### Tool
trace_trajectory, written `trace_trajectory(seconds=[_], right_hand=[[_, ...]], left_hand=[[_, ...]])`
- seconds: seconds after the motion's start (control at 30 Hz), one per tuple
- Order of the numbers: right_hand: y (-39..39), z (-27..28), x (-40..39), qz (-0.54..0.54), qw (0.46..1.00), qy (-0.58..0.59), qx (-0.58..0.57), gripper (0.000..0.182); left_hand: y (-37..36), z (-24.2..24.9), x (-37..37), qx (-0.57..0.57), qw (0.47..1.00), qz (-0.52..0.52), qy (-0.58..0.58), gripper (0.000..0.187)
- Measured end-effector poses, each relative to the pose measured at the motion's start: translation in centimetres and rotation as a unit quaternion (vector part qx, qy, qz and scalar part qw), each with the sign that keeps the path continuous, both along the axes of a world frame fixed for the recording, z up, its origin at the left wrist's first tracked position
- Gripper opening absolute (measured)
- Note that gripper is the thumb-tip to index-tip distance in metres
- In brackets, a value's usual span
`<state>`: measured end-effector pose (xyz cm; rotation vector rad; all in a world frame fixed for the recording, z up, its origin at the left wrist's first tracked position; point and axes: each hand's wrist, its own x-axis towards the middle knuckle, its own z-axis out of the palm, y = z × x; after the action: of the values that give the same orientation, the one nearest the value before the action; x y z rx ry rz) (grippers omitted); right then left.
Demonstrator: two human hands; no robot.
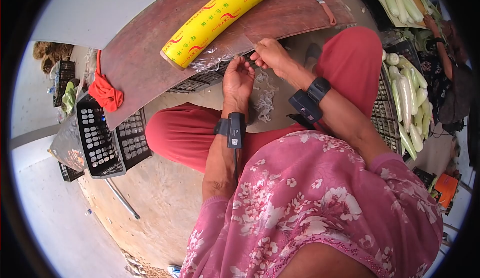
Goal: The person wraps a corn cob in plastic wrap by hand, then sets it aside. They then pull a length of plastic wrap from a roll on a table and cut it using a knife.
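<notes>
A large yellow roll of plastic film (220,23) with red and green print lies on the reddish-brown board. A loose, crinkled end of clear film (212,59) comes off it toward the board's front edge. My left hand (238,80) is at that edge, palm up, its curled fingers closed at the film. Just to its right, my right hand (272,55) is closed with thumb and fingers pinched near the film's corner. The fingertips of both hands are close together, and the thin film between them is hard to make out. Each wrist wears a black strapped device.
A knife (322,3) with a brown handle lies on the board (142,53) at the right. A red cloth (106,92) hangs at its left end, above black crates (102,138). Long pale green vegetables (407,98) fill a crate at right, near another person's arm (442,53).
</notes>
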<state>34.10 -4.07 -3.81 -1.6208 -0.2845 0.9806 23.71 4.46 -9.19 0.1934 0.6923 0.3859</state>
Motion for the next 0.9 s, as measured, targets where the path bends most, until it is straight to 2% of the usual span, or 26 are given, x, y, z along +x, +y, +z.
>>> trace_trajectory(seconds=[0.27, 0.47, 0.57, 0.67, 0.77, 0.9], right_hand=[[0.1, -1.8, -1.0, -0.124, 0.99, 0.027, 0.063, 0.017], [0.0, -3.8, -0.7, -0.154, 0.976, 0.088, 0.128, 0.016], [-0.2, -3.7, -0.8, -0.11, 0.992, -0.056, 0.028, 0.016], [-0.4, -5.8, -0.3, -0.119, 0.981, -0.155, 0.007, 0.016], [-0.4, -5.3, -0.2, -0.12, 0.984, -0.135, 0.002, 0.018], [-0.7, -3.8, -0.8, -0.115, 0.992, 0.002, 0.059, 0.021]], left_hand=[[-0.7, -0.7, 0.2, 0.068, 0.996, 0.02, 0.062, 0.01], [-0.8, -0.6, 0.3, 0.079, 0.994, 0.025, 0.068, 0.012], [-0.5, -1.2, 0.6, 0.088, 0.994, 0.023, 0.065, 0.012], [-0.2, -1.5, 0.8, 0.091, 0.994, 0.014, 0.055, 0.011], [-0.4, -1.5, 0.9, 0.093, 0.994, 0.008, 0.048, 0.01], [-0.4, -1.4, 0.9, 0.1, 0.994, 0.008, 0.038, 0.01]])
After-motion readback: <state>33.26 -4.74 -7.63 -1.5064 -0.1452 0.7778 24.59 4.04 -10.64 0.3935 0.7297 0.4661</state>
